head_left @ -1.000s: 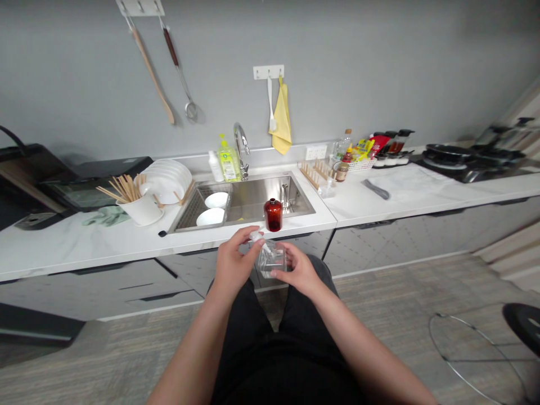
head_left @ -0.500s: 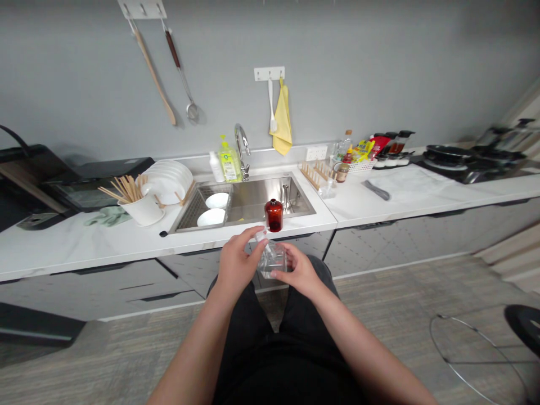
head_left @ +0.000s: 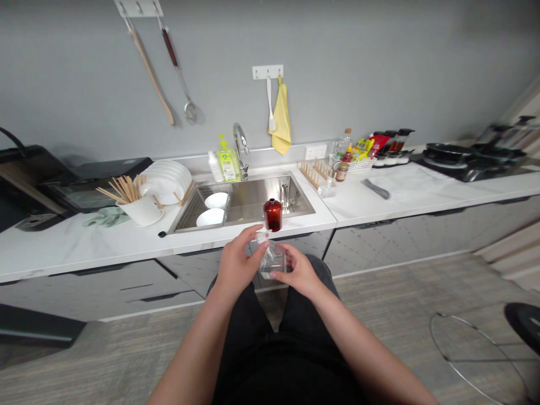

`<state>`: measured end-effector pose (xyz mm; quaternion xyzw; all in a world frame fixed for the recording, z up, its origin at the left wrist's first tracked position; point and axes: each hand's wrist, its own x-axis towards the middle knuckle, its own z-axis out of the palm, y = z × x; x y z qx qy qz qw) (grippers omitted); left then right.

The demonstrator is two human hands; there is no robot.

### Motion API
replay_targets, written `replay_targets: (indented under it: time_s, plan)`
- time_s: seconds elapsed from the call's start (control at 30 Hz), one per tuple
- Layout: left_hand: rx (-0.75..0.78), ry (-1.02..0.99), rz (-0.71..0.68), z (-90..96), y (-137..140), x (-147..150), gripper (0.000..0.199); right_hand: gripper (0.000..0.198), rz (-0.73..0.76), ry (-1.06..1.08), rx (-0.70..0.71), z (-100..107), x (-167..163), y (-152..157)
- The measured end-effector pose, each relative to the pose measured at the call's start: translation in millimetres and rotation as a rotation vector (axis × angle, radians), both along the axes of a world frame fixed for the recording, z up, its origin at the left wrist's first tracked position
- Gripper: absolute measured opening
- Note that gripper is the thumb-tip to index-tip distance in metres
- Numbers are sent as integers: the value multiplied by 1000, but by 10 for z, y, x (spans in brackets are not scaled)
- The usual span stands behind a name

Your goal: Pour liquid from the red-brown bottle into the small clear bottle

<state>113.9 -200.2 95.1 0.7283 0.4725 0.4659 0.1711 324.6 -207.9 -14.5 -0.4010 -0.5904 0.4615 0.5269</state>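
Observation:
In front of the counter's edge, my right hand grips a clear bottle by its right side. My left hand is closed at the bottle's top, its thumb and forefinger pinching a white pump head. The bottle leans a little, and whether the pump head is screwed on I cannot tell. Just beyond it, an open-necked amber bottle stands upright on the counter at the sink's front rim.
Behind stands the steel sink with two white bowls in a draining basket. A chopstick holder and white plates sit left. Right are a wooden rack, a condiment basket and a pan.
The pump head and clear bottle have shifted very slightly in my hands. My grip on both stays the same, and the view has moved a little.

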Motion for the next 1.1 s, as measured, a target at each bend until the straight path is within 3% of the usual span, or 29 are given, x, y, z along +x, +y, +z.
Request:
replay_targets:
  time_s: [0.17, 0.33, 0.53, 0.63, 0.77, 0.83, 0.93, 1.0, 1.1]
  plan:
    - [8, -62, 38, -23, 19, -91, 32, 84, 9, 21, -12, -34, 0, 13]
    - [-71, -196, -41, -102, 27, -240, 28, 86, 10, 23, -21, -71, -7, 35]
    - [-118, -395, -11, -213, 15, -666, 32, 83, 44, 31, -37, -118, -1, 46]
    - [-129, -474, 136, -324, 79, -1070, 41, 83, 48, 38, -57, -179, -2, 73]
    - [-71, -501, 463, -536, 255, -1836, 46, 83, 48, 41, -69, -264, -34, 144]
    - [-48, -404, 705, -632, 370, -2280, 42, 84, 50, 35, -61, -288, -59, 186]
    - [-78, -54, 1038, -737, 575, -2893, 33, 83, 52, 12, -55, -296, -90, 247]
    - [-75, 92, 1080, -785, 727, -3187, 27, 83, 57, 7, -54, -293, -97, 280]
    - [-91, 201, 1051, -849, 951, -3397, 22, 83, 52, 19, -58, -287, -83, 315]
